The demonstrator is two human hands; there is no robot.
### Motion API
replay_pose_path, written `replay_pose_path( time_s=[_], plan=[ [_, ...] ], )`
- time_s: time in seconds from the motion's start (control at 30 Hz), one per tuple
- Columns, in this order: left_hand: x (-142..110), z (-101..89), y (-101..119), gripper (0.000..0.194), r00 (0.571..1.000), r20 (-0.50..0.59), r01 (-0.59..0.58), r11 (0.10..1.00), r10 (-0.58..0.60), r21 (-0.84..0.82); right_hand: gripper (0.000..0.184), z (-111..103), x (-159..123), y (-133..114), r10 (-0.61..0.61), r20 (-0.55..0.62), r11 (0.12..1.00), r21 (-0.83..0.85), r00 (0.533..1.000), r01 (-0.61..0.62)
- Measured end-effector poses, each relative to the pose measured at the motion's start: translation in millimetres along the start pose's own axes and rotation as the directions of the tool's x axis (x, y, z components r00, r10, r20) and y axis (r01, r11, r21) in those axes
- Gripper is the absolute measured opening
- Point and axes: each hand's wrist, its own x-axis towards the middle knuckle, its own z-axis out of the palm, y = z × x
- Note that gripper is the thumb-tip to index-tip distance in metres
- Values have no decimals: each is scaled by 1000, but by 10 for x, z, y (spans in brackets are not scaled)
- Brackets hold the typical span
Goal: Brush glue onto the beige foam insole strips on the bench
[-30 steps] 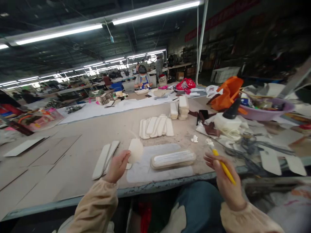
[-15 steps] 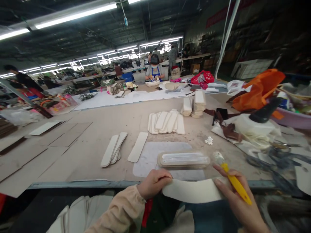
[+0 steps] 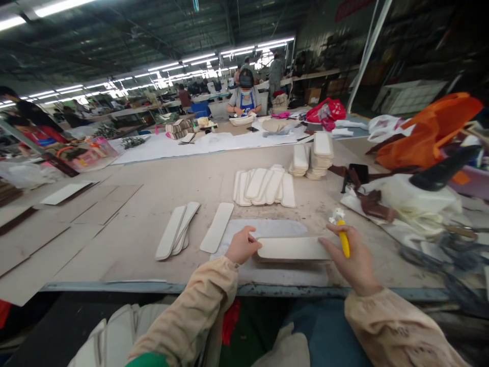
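A cream, round-cornered strip [image 3: 292, 248] lies level over the small stack on the white sheet [image 3: 286, 276], covering the stack's white-streaked top. At its left end, my left hand [image 3: 243, 245] is closed in a pinch on the edge. My right hand [image 3: 354, 260] has its thumb at the strip's right end. The same hand is closed round a brush with a yellow handle [image 3: 344, 240]; fingers partly hide it, and its head is hard to tell from the white clump behind. A single strip [image 3: 217, 228] rests left of the sheet, beside a few overlapping strips [image 3: 178, 232].
Fanned strips [image 3: 263, 186] and taller piles [image 3: 321, 153] stand farther back. On the right are a white jug-like container [image 3: 424, 196], an orange bag [image 3: 431, 135] and dark scissors-like tools [image 3: 439, 255]. A co-worker [image 3: 244, 97] sits across the table.
Both hands have moved forward from the table's front edge, bringing the strip down over the white-streaked stack. The strip was bowed and is now flat. The brush has stayed in my right hand.
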Motion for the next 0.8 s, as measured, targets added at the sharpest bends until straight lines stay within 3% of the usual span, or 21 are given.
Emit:
replay_pose_path(
  time_s=[0.2, 0.53, 0.8],
  plan=[
    [88, 48, -58, 46, 999, 17, 30, 998, -32, 63, 46, 124, 114, 85, 21, 56, 995, -101, 998, -15],
    [119, 40, -75, 41, 998, 65, 4, 987, -15, 162, 47, 205, 56, 230, 21, 116, 963, -269, 993, 11],
    [132, 21, -47, 28, 995, 96, -27, 969, 4, 247, 31, 213, 56, 217, -157, 92, 943, -283, 983, 177]
  ],
)
